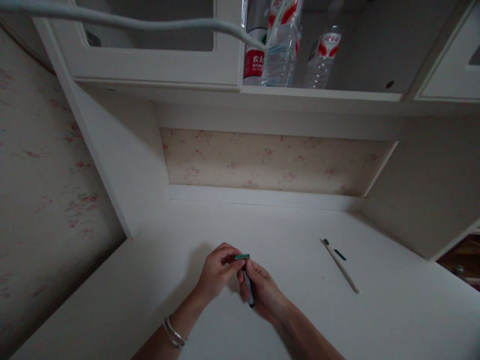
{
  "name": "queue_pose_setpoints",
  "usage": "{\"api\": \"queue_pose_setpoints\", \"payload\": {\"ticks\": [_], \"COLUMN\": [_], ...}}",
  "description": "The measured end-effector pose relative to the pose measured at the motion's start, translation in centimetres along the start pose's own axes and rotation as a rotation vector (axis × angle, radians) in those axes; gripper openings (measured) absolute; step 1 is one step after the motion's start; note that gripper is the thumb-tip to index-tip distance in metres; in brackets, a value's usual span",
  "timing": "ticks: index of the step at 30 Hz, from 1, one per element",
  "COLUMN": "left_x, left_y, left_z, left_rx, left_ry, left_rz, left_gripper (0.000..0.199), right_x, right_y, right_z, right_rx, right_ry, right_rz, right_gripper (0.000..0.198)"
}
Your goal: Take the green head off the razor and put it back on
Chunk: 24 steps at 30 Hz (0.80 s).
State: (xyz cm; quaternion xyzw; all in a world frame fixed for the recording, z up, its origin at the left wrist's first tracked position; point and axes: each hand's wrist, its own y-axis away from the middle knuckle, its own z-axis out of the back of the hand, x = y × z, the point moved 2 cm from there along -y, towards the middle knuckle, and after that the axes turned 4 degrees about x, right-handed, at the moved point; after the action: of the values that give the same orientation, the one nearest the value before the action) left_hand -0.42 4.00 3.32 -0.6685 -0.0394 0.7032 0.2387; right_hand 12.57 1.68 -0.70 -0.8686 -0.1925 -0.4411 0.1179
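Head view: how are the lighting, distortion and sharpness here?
Head view: dim and underexposed, edges bowed by a wide lens; the razor between the left hand and right hand is small and soft; bottles slightly blurred.

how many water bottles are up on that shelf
3. All stand on the shelf above the desk: a red-labelled bottle at left, a clear bottle overlapping it in front, and a third bottle to the right. Others may be hidden behind the cabinet door.

one razor (245, 272), three bottles (279, 45), one pen (341, 267), two hands (217, 272)
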Motion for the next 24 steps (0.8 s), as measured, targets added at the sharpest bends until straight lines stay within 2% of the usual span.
{"api": "queue_pose_setpoints", "payload": {"ticks": [9,14,24], "left_x": [-0.09,0.32,0.33], "left_y": [-0.06,-0.09,-0.11], "left_z": [-0.06,-0.02,0.04], "left_rx": [-0.029,-0.070,-0.040], "left_ry": [-0.013,-0.015,-0.019], "left_rz": [-0.002,0.003,0.005], "left_gripper": [0.015,0.016,0.018], "right_x": [-0.14,-0.04,0.19], "right_y": [-0.06,-0.10,-0.24], "right_z": [0.01,0.00,0.44], "right_rx": [-0.012,0.005,-0.011], "right_ry": [0.009,0.034,0.101], "right_rz": [-0.016,0.024,0.107], "right_gripper": [0.040,0.034,0.031]}}
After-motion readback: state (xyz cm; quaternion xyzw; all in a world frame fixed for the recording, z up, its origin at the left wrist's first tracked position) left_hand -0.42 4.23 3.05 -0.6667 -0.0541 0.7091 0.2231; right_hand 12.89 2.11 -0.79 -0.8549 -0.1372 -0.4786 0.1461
